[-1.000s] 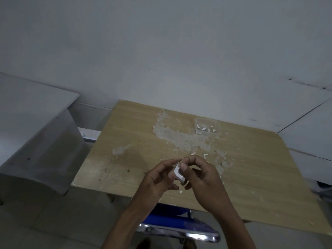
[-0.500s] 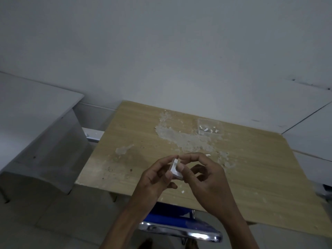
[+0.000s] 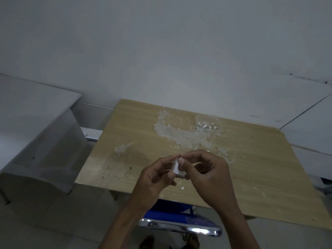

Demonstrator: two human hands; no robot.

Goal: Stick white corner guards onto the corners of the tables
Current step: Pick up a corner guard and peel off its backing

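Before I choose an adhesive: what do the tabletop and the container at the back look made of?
Tabletop: seemingly wood-grain laminate, matte, its surface layer peeled to pale grey patches. Container: clear, likely thin plastic, since white pieces show through its walls.

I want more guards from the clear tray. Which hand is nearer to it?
Right. The right hand is below the clear tray, slightly nearer; the left hand is farther left. Both pinch the corner guard.

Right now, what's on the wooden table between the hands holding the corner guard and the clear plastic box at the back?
In the head view, a patch of worn, peeling surface lies between the corner guard and the clear plastic box.
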